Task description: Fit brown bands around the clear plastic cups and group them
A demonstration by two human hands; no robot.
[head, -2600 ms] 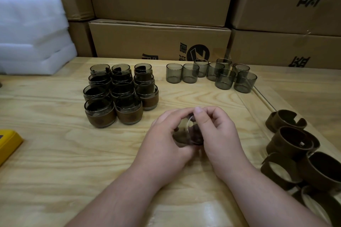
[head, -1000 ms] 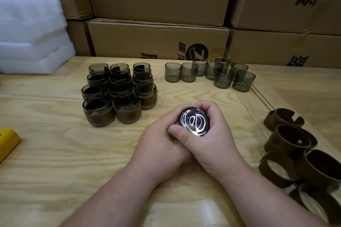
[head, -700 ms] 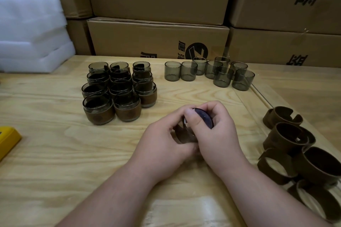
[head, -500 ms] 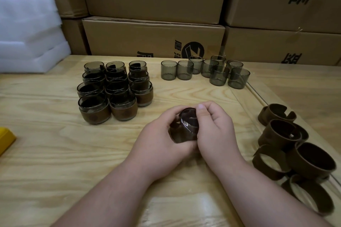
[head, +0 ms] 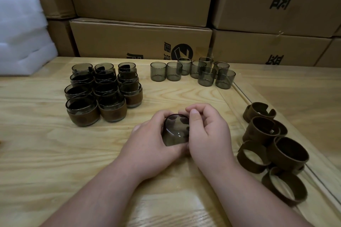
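Observation:
A smoky clear cup lies tilted between both hands just above the wooden table. My left hand cups it from the left and below. From the right, my right hand grips it, thumb over the rim. Whether a brown band is on it I cannot tell. Several banded cups stand grouped at the left. Plain clear cups stand at the back centre. Loose brown bands lie piled at the right.
Stacked cardboard boxes wall off the back of the table. White foam sheets sit at the far left. A seam in the tabletop runs diagonally between the hands and the bands.
The cup has been turned in my hands: its shiny base faced me a second ago, now its side and rim show. Both hands stay at the table's centre.

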